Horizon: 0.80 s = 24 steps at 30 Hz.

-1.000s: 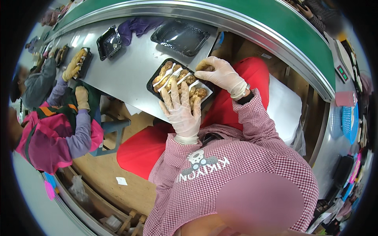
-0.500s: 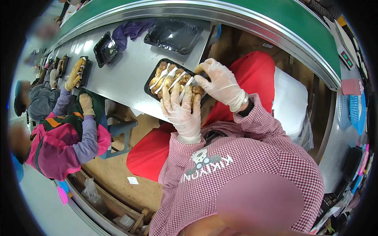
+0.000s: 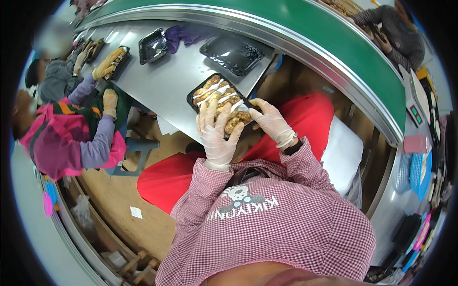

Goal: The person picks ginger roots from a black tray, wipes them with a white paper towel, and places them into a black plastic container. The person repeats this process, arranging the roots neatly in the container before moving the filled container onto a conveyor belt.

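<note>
A black plastic tray (image 3: pixel 192 98) is packed with brown-and-tan knobbly pieces (image 3: pixel 211 86) that look like mushrooms, with white strips (image 3: pixel 228 97) lying across them. It sits at the near edge of the metal table, its near end by my hands. My left hand (image 3: pixel 217 136), in a thin pale glove, has its fingers stretched and apart over the near-left pieces, touching them. At the tray's near-right corner my right hand (image 3: pixel 273 123), gloved too, has thumb and fingers curled at the rim; the fingertips are partly hidden.
Beyond the tray lie a large black tray (image 3: pixel 231 53), a smaller black tray (image 3: pixel 153 46) and a purple cloth (image 3: pixel 179 37) on the metal table (image 3: pixel 143 86). A co-worker (image 3: pixel 71 128) handles a filled tray at left. A green surface with a metal edge (image 3: pixel 305 28) curves past.
My right hand has come down, its fingers closing at the tray's right rim. My left hand stays over the pieces. The whole view has shifted, showing another person at the upper right.
</note>
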Tool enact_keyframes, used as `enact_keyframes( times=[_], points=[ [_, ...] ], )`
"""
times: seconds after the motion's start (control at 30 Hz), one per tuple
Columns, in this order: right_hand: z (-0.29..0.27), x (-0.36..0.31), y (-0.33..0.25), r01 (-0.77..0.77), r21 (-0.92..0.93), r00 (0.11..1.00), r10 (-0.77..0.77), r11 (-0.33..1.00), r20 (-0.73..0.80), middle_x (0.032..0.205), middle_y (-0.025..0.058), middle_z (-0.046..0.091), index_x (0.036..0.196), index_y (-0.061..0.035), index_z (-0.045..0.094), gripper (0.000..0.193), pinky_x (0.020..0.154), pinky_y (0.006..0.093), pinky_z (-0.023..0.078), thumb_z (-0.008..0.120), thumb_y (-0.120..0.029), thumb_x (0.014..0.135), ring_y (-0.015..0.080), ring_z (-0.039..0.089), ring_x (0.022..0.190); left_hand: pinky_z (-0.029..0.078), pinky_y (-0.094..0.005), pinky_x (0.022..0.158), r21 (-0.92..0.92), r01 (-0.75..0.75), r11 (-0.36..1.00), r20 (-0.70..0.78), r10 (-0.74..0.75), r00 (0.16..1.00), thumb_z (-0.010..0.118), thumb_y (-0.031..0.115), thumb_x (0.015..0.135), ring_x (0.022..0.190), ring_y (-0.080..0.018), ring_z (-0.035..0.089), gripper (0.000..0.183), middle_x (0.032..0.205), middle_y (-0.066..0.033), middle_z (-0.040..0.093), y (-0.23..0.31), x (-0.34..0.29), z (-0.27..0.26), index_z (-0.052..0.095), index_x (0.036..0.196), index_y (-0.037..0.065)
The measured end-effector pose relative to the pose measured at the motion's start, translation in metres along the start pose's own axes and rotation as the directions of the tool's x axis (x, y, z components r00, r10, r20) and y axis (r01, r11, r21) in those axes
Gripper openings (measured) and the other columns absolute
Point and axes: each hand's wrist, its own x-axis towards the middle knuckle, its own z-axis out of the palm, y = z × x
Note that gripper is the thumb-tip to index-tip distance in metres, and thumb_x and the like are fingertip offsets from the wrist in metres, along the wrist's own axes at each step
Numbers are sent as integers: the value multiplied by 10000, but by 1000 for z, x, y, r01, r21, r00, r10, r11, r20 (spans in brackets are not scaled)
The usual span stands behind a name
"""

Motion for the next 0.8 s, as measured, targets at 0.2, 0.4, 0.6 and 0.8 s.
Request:
enact_keyframes(
  times=[0.2,0.4,0.6,0.8],
  points=[
    [1,5,12,-34,215,999,35,976,1,1050,94,662,1197,14,589,282,569,268,578,616,-131,956,152,651,856,350,-434,1128,-239,372,897,-273,-430,860,564,217,1011,1321,-333,467,478,1421,-182,491,-38,-19,-24,483,1446,35],
    [-21,32,-13,177,237,960,-114,955,-258,996,48,674,1142,-13,612,191,528,237,529,595,-146,1006,116,665,823,360,-470,1108,-150,412,899,-359,-438,824,558,165,993,1286,-367,479,466,1374,-213,505,-65,-32,-24,479,1420,-1],
    [-70,113,-94,345,209,874,-233,915,-426,1117,145,638,1165,69,586,292,647,311,622,608,-119,943,215,676,861,360,-489,1117,56,267,962,-225,-248,942,621,138,914,1302,-406,467,530,1383,-230,510,-49,-41,-11,492,1403,-16],
    [-114,198,-119,358,144,736,-184,923,-651,1061,204,643,1149,129,562,323,569,304,643,655,-95,935,247,704,805,284,-535,1152,189,232,954,-90,-219,972,677,212,851,1367,-372,423,584,1428,-126,517,-52,-51,17,523,1396,67]
  ],
)
